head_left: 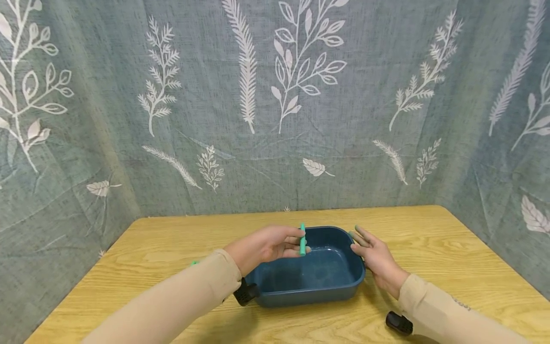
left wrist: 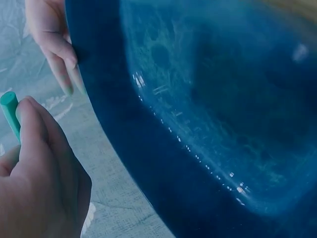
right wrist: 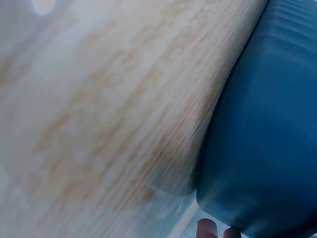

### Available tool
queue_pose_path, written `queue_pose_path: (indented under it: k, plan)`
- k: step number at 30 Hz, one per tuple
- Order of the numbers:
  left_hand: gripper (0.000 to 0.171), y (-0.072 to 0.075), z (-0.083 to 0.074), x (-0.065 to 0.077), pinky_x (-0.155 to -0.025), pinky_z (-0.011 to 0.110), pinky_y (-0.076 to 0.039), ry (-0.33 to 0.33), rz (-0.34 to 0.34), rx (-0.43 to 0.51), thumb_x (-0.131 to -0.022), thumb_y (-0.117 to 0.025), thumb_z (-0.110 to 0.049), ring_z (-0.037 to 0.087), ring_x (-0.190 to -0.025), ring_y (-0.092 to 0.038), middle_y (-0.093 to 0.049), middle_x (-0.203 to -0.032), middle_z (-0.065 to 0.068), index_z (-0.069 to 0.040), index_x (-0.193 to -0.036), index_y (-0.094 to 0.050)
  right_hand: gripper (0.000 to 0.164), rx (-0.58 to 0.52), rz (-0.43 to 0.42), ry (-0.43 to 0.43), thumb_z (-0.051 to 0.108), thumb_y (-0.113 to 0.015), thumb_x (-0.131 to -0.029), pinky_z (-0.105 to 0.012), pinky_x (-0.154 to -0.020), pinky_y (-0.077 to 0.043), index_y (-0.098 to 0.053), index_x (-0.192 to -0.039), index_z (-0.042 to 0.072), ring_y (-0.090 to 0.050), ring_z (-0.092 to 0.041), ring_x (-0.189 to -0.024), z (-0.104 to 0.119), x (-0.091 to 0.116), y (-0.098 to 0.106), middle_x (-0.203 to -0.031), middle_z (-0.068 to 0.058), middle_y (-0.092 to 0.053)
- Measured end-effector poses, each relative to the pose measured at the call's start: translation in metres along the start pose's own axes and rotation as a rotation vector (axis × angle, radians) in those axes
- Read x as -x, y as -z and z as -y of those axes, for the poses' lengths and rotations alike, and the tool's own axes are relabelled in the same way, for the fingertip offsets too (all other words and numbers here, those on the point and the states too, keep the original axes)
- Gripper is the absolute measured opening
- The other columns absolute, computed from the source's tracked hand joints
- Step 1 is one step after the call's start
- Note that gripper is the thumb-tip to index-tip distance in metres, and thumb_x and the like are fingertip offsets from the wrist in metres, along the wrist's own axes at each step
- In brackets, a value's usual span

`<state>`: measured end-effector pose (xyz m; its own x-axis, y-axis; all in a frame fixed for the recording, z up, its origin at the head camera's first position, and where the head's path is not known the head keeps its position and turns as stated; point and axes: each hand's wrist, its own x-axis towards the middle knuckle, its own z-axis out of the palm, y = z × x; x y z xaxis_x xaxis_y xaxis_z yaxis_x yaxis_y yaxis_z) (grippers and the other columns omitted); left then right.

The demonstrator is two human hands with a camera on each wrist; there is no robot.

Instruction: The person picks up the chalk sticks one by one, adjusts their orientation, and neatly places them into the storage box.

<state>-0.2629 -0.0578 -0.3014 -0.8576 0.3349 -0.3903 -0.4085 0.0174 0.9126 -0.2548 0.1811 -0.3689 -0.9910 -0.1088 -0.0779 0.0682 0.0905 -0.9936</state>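
Note:
A slim green stick (head_left: 302, 244), round in section, is pinched between the thumb and fingers of my left hand (head_left: 272, 243). That hand is above the left part of a deep blue basin (head_left: 307, 297). The stick's blunt end also shows in the left wrist view, beside the fingers. At the basin's right end, my right hand (head_left: 380, 263) rests against the outer wall and rim, its fingers fairly straight. In the right wrist view only two fingertips (right wrist: 207, 228) appear below the basin's side wall (right wrist: 262, 124). No object shows inside the basin.
The basin stands on a light wooden table (head_left: 412, 229). A bit of another green thing (head_left: 195, 262) peeks out behind my left sleeve, mostly hidden. Grey-green leaf-patterned cloth (head_left: 266, 167) hangs behind the table and at both sides.

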Motion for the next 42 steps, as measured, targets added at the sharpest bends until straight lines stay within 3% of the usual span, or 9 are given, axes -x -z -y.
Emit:
queue_pose_path:
  k: [13,23,29,34,38,42]
  plan:
    - [0.037,-0.011,-0.009,-0.032,-0.099,0.033,-0.048,0.092,0.023,-0.094,-0.104,-0.046,-0.006,0.037,-0.125,-0.051,-0.045,-0.137,0.030,0.010,-0.137,-0.042,0.063,0.010,-0.004,0.004,0.003,-0.044,-0.103,-0.055,-0.108,-0.035,-0.010,-0.156,0.004,-0.020,-0.043,-0.142,-0.001,0.000,0.002,-0.157,-0.023,-0.018]
    - [0.031,-0.017,-0.008,-0.049,-0.098,0.037,-0.050,0.132,-0.002,-0.086,-0.102,-0.048,-0.001,0.039,-0.122,-0.053,-0.055,-0.108,0.022,0.012,-0.130,-0.047,0.063,0.031,-0.009,0.001,0.003,-0.045,-0.103,-0.042,-0.100,-0.044,-0.011,-0.156,0.005,-0.023,-0.042,-0.141,0.001,-0.002,0.001,-0.157,-0.022,-0.020]
    - [0.032,-0.021,-0.005,-0.056,-0.098,0.036,-0.050,0.153,-0.013,-0.079,-0.101,-0.049,0.001,0.039,-0.122,-0.053,-0.054,-0.122,0.028,0.014,-0.131,-0.048,0.064,0.021,-0.013,0.003,0.003,-0.045,-0.102,-0.054,-0.108,-0.035,-0.011,-0.156,0.006,-0.021,-0.042,-0.141,0.002,-0.002,0.001,-0.157,-0.022,-0.020]
    - [0.036,-0.027,-0.004,-0.066,-0.100,0.038,-0.048,0.208,-0.004,-0.016,-0.101,-0.047,0.003,0.041,-0.126,-0.049,-0.043,-0.138,0.031,0.014,-0.135,-0.041,0.063,0.027,-0.019,0.005,0.002,-0.045,-0.102,-0.054,-0.108,-0.035,-0.012,-0.156,0.006,-0.022,-0.042,-0.141,0.004,-0.003,0.001,-0.156,-0.022,-0.021]
    - [0.037,-0.031,-0.002,-0.075,-0.100,0.037,-0.048,0.255,-0.014,-0.004,-0.101,-0.048,0.003,0.040,-0.126,-0.049,-0.045,-0.135,0.030,0.012,-0.136,-0.041,0.063,0.031,-0.021,0.009,0.003,-0.045,-0.102,-0.052,-0.106,-0.038,-0.013,-0.156,0.005,-0.022,-0.042,-0.141,0.003,-0.004,0.001,-0.156,-0.022,-0.022]
    - [0.031,-0.035,0.003,-0.078,-0.099,0.036,-0.049,0.295,-0.021,-0.018,-0.101,-0.049,0.001,0.039,-0.124,-0.052,-0.052,-0.121,0.028,0.011,-0.130,-0.047,0.063,0.027,-0.026,0.001,0.003,-0.046,-0.102,-0.056,-0.108,-0.034,-0.013,-0.156,0.004,-0.021,-0.043,-0.141,0.000,-0.003,0.001,-0.156,-0.022,-0.022]
